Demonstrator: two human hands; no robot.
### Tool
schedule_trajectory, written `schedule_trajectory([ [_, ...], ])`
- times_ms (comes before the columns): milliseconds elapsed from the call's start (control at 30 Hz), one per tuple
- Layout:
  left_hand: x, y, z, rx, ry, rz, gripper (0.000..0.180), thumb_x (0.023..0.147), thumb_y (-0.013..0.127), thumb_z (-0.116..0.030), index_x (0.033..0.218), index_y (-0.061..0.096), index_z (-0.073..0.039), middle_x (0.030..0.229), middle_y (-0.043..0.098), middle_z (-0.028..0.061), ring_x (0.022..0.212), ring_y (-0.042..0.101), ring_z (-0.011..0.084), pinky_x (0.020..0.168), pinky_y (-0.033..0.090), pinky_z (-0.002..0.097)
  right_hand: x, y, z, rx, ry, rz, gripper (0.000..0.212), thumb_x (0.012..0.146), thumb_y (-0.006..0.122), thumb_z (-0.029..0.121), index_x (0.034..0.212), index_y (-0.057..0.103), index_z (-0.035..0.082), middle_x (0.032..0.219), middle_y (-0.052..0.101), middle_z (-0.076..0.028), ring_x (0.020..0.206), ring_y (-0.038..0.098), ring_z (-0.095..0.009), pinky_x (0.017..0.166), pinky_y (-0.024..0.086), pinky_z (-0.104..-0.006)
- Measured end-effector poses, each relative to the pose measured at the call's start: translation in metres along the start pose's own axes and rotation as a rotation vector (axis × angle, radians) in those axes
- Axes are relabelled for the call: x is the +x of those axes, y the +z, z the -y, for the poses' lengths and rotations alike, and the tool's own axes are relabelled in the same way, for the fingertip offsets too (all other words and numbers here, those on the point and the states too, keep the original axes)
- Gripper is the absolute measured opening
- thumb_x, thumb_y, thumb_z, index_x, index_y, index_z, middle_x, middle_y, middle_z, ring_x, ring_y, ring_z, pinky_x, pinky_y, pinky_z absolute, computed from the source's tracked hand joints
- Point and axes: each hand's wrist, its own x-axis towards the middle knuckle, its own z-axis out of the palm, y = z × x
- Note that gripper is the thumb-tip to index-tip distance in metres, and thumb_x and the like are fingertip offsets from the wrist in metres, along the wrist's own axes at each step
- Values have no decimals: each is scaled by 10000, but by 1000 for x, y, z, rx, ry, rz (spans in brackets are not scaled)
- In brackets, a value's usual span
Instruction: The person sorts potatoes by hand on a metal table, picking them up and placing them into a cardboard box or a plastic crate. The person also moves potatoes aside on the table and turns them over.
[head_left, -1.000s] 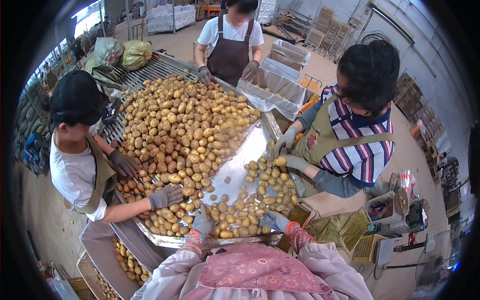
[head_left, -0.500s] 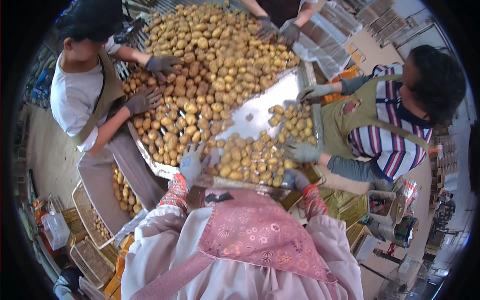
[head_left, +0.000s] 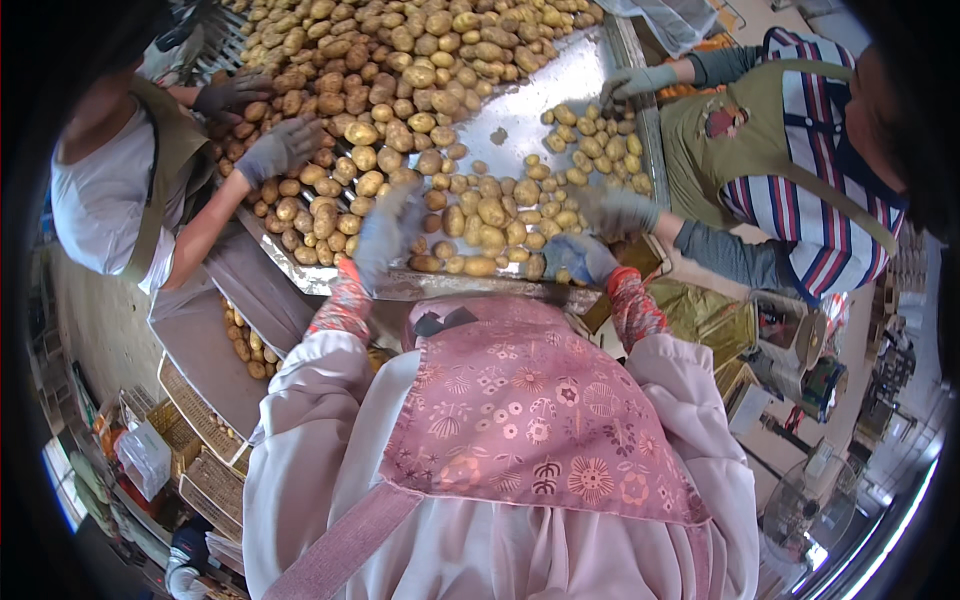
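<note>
The table (head_left: 553,85) is surfaced with smooth, glossy metal, marked by a dull patch (head_left: 498,136). On it are heaped potatoes (head_left: 490,211) with matt, earthy-looking skins. At its near edge, a matt printed cloth apron (head_left: 540,420) is worn over a softly creased fabric smock (head_left: 300,430). Past its far right corner, shiny translucent plastic sheeting (head_left: 675,24) is draped.

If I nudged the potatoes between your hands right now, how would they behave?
The potatoes would probably roll, being rounded and on a smooth-looking metal table. Lying close together, they may block one another. They're likely firm, since none looks squashed.
</note>
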Motion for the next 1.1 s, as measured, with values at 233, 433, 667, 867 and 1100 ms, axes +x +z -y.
schedule_trajectory([
  [233, 78, -6, 25, 520, 154, -181, 402, 974, 577, -313, 1316, 586, -102, 1392, 485, 253, 1230, 495, 472, 979, 486, 475, -39, 116, 36, -399, -546, 161, 361, 985, 517, 59, 1343, 563, 48, 1033, 600, -30, 886, 593, -131, 778, 497, -278],
  [433, 17, 42, 25, 938, 209, -50, 628, 951, 569, -391, 1509, 379, -174, 1556, 306, 236, 1377, 264, 585, 1001, 423, 634, -43, 18, 5, -271, -183, 257, 341, 992, 518, 30, 1330, 564, 24, 925, 609, -51, 847, 598, -113, 745, 494, -237],
  [667, -27, 44, -22, 830, 131, 172, 616, 926, 599, -351, 1478, 428, -138, 1451, 483, 201, 1265, 469, 513, 998, 441, 572, -83, 15, -3, -529, -748, -351, 334, 995, 564, 89, 1311, 557, -19, 1199, 640, -99, 1082, 592, -162, 991, 457, -283],
  [867, 23, 107, -16, 788, 309, 391, 539, 892, 622, -266, 1413, 499, -196, 1472, 446, 220, 1111, 609, 431, 943, 496, 500, -71, 54, -6, -644, -814, 14, 356, 948, 638, 151, 1294, 601, 76, 1158, 627, -96, 1015, 606, -196, 857, 501, -291],
  [1100, 76, 127, -14, 839, 356, 283, 366, 879, 571, -151, 1243, 591, -162, 1340, 530, 144, 1011, 638, 393, 798, 535, 493, -79, -6, -24, -1257, -814, -204, 296, 935, 598, 175, 1218, 651, 107, 1372, 557, -172, 1244, 546, -362, 1029, 456, -410],
])
